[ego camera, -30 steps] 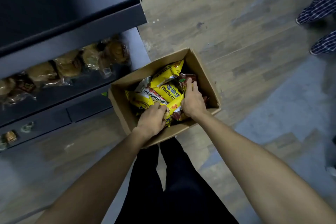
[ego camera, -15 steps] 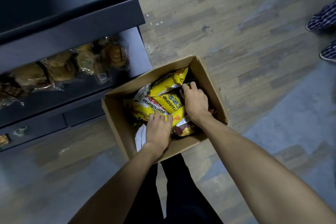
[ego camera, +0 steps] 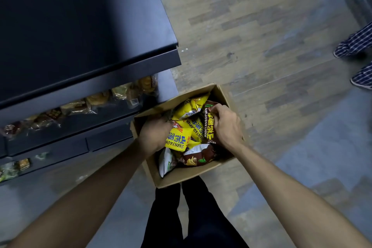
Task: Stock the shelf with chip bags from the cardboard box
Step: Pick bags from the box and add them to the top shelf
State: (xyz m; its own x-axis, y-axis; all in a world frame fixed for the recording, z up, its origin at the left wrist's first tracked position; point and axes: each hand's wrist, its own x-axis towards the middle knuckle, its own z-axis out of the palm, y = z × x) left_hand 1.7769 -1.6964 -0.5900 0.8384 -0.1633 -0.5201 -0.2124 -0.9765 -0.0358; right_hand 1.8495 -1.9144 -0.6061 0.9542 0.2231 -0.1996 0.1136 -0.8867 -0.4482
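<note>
An open cardboard box (ego camera: 182, 175) stands on the floor in front of my legs, beside the dark shelf unit (ego camera: 84, 26). It holds several chip bags, yellow ones and brown ones. My left hand (ego camera: 154, 135) reaches in at the box's left side and grips a yellow chip bag (ego camera: 177, 137). My right hand (ego camera: 226, 125) is closed on the upper edge of a brown chip bag (ego camera: 209, 127), which stands upright near the right wall. Another yellow bag (ego camera: 190, 106), a brown bag (ego camera: 199, 156) and a white bag (ego camera: 166, 163) lie loose in the box.
The shelf's lower tiers hold wrapped pastries (ego camera: 96, 100) and small packets (ego camera: 22, 164). Another person's feet in checked trousers (ego camera: 356, 46) stand at the right edge on the wood-pattern floor. My dark trouser legs (ego camera: 191, 217) are just behind the box.
My left hand has gone from the near side to the left side of the box and closed on a yellow bag. My right hand has pulled a brown bag upright. The camera has tilted.
</note>
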